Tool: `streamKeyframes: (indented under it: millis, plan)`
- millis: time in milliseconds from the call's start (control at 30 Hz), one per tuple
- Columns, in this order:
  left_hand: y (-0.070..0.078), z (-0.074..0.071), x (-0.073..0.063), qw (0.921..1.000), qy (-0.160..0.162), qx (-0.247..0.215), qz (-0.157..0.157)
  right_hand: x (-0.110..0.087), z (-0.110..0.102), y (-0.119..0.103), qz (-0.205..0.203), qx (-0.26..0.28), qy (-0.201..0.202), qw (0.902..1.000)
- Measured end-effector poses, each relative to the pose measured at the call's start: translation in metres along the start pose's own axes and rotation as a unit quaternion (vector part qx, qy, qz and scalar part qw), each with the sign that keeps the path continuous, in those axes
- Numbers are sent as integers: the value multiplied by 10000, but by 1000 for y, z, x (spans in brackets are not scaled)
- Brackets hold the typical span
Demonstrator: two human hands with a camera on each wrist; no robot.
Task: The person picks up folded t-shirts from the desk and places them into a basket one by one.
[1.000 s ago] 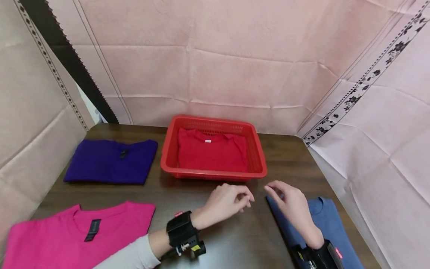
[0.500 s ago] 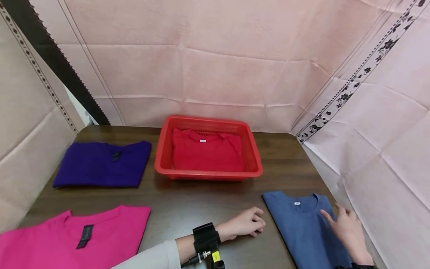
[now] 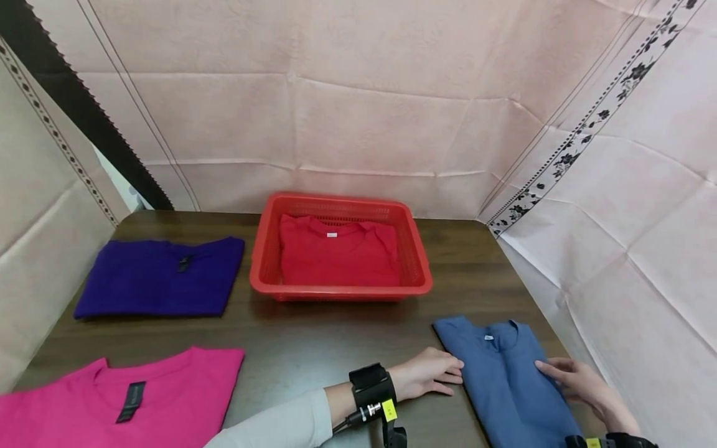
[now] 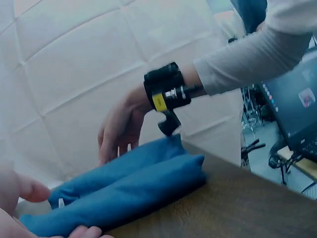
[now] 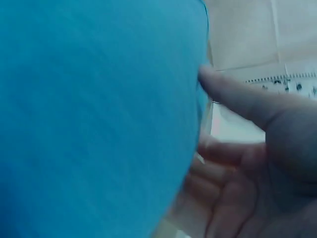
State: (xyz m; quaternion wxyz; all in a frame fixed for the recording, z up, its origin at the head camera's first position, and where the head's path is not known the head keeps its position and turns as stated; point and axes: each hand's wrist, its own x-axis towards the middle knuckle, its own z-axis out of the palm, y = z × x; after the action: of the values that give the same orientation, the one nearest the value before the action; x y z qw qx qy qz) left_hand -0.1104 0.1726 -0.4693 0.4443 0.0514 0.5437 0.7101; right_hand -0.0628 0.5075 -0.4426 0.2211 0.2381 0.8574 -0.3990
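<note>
A folded blue T-shirt [image 3: 498,373] lies at the right of the table, buckled along its middle. My right hand [image 3: 585,389] holds its right edge, thumb on top and fingers curled at the underside in the right wrist view. At the opposite edge is my left hand [image 3: 428,373], fingers extended with the tips right at the cloth; in the left wrist view its thumb [image 4: 32,190] stands above the shirt. A red basket [image 3: 342,290] at the back centre has a folded red T-shirt [image 3: 342,258] inside.
On the left side lie a folded purple T-shirt [image 3: 157,280] and, nearer, a folded pink T-shirt [image 3: 179,392]. Pale cloth curtains [image 3: 358,124] enclose the back and sides of the wooden table [image 3: 313,336]. A laptop [image 4: 292,99] shows off to the side.
My right hand has moved right, off the blue T-shirt's top, and round to its right edge. My left hand has moved right to its left edge. The shirt has buckled in the middle.
</note>
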Motion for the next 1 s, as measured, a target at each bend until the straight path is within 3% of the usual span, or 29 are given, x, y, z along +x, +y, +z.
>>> streamKeyframes:
  millis: [233,433,567,667,767,867,1000]
  plan:
    - [-6,10,1,9998,-38,-109,141,1,-1,5,-330,429,-613,9966]
    - [-13,24,3,9980,-124,-618,48,0,2,14,-692,547,-994,9911]
    - [-21,33,7,9974,126,-661,273,-1,4,15,-969,1300,-1727,9715]
    - [-28,36,9,9976,389,-198,536,0,9,14,-1070,1959,-2389,9450]
    - [-30,36,9,9951,563,298,759,3,18,12,-1124,2244,-2581,9330]
    - [-30,31,9,9918,688,541,934,5,26,11,-1175,2182,-2330,9404]
    - [-30,21,10,9912,728,374,1036,3,30,15,-1111,2007,-1953,9535]
